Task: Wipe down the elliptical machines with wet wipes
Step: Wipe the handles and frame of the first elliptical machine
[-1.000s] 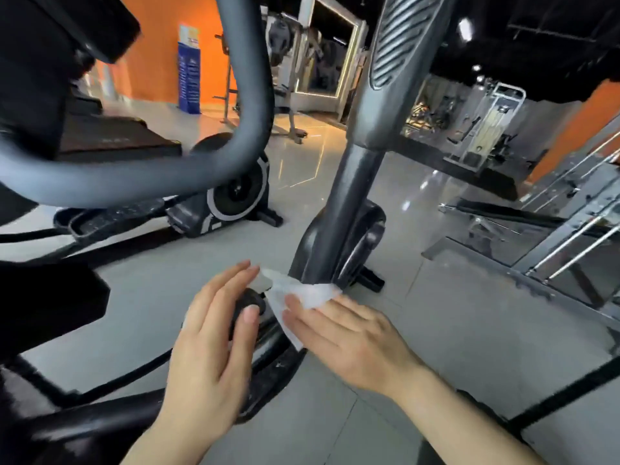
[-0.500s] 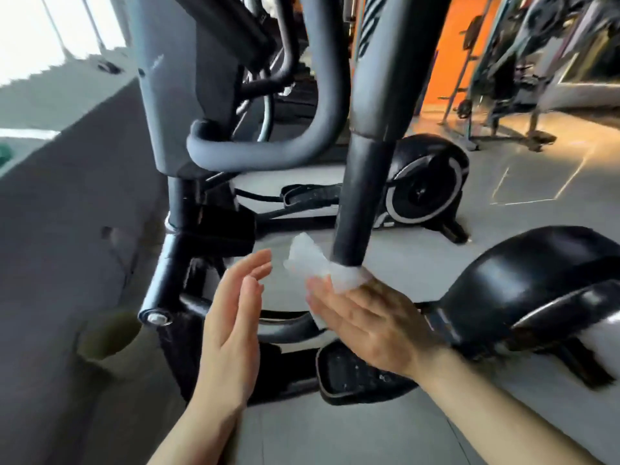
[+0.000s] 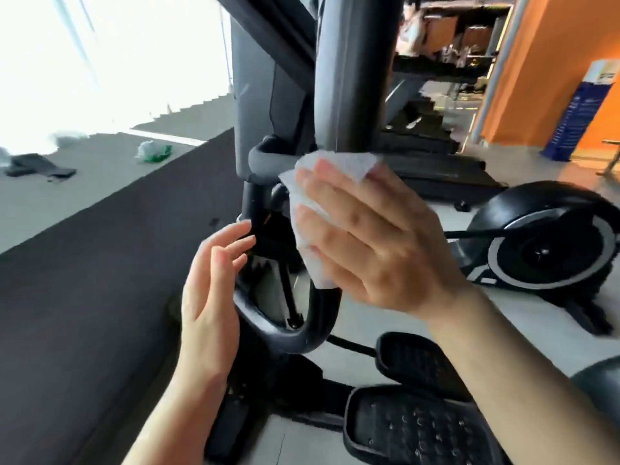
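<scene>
A dark grey upright arm (image 3: 352, 78) of the elliptical machine rises at top centre. My right hand (image 3: 372, 243) lies flat with straight fingers over a white wet wipe (image 3: 312, 229), pressing it toward the arm's lower end and the curved black handlebar (image 3: 302, 333). The wipe folds over my fingertips at the top. My left hand (image 3: 211, 286) hovers open just left of the black frame, fingers relaxed, holding nothing. Two black studded pedals (image 3: 412, 427) sit low at centre right.
A second elliptical's black flywheel housing (image 3: 543, 243) stands at the right. A dark mat (image 3: 84, 297) covers the floor at left, with clothing and a green-white bag (image 3: 152, 152) beyond it. An orange wall (image 3: 550, 62) and a blue sign (image 3: 573, 119) are at far right.
The view has swung left and closer to the machine. My right hand with the wipe has risen up the upright arm. My left hand stays open beside the frame.
</scene>
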{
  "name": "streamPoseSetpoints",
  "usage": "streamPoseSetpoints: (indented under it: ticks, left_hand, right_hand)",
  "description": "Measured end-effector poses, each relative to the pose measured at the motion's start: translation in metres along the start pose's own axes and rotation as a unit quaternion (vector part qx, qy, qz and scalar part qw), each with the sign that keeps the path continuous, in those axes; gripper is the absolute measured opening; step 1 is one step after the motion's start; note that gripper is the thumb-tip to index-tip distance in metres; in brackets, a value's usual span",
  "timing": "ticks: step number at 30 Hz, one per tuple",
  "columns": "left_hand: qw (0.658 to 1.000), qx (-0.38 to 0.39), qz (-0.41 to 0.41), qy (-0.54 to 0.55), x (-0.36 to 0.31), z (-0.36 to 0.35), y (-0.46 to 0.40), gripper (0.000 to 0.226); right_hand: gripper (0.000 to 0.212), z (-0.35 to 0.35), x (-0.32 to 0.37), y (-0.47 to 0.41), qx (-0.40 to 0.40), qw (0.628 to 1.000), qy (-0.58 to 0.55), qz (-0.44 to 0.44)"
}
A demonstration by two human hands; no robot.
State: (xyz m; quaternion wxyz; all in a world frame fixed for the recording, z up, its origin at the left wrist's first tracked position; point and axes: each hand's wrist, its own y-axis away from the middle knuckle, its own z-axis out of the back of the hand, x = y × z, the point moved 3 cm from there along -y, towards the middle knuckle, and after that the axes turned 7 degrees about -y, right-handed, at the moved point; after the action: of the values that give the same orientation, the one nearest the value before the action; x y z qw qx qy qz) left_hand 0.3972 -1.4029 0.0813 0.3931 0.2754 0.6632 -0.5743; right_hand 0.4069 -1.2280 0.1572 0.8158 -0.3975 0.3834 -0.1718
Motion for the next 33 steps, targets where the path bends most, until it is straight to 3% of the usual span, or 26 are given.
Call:
streamPoseSetpoints:
  ticks: [5, 9, 14, 16, 18, 22, 26, 30, 33]
  left_hand:
    - [0.993, -0.098, 0.045, -0.052, -0.011, -0.028, 0.048, 0.037]
    - [0.964, -0.211, 0.127, -0.102, -0.006, -0.041, 0.103, 0.031]
    - [0.915, -0.329, 0.153, -0.173, -0.023, -0.03, 0.153, 0.025]
    - [0.909, -0.341, 0.146, -0.191, -0.032, -0.031, 0.163, 0.024]
    - [0.909, -0.335, 0.147, -0.203, -0.036, -0.034, 0.169, 0.025]
    - [0.91, -0.32, 0.152, -0.217, -0.035, -0.039, 0.173, 0.025]
    - [0.913, -0.306, 0.152, -0.224, -0.035, -0.04, 0.171, 0.026]
    - [0.916, -0.298, 0.155, -0.218, -0.031, -0.04, 0.17, 0.026]
    - [0.919, -0.284, 0.166, -0.216, -0.025, -0.045, 0.169, 0.027]
  right_hand:
    - [0.034, -0.006, -0.017, 0.018, -0.032, 0.995, -0.088, 0.045]
    - [0.036, -0.042, 0.007, 0.073, -0.021, 0.992, -0.099, 0.072]
    - [0.036, -0.083, 0.054, 0.14, 0.08, 0.971, -0.129, 0.186]
    - [0.035, -0.088, 0.052, 0.15, 0.096, 0.96, -0.114, 0.237]
    - [0.034, -0.086, 0.043, 0.146, 0.064, 0.954, -0.112, 0.27]
    - [0.037, -0.058, 0.004, 0.087, -0.037, 0.966, -0.114, 0.229]
    - [0.027, -0.031, -0.028, 0.027, -0.104, 0.969, -0.132, 0.18]
    - [0.022, -0.039, -0.015, 0.047, -0.088, 0.97, -0.142, 0.178]
    - [0.024, -0.057, 0.008, 0.084, -0.046, 0.957, -0.148, 0.243]
